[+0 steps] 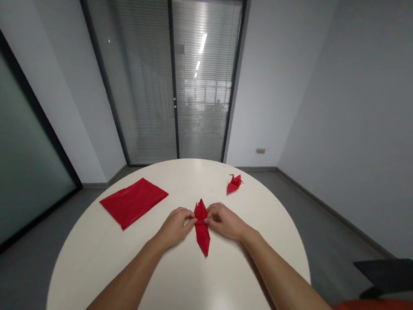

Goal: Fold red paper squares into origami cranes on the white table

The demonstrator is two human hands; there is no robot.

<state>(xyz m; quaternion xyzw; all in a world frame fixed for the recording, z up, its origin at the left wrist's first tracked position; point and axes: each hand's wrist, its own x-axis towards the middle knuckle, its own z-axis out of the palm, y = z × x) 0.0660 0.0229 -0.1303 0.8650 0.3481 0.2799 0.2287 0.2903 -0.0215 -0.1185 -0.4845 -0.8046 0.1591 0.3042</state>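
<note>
A narrow, partly folded piece of red paper lies on the round white table, pointing toward and away from me. My left hand pinches its left edge near the middle, fingers closed on the paper. My right hand pinches the right edge at the same height. A finished red paper crane stands farther back on the right, apart from both hands.
A stack of flat red paper sheets lies at the back left of the table. Beyond the table are a glass door with blinds and grey walls. A dark chair part shows at the lower right.
</note>
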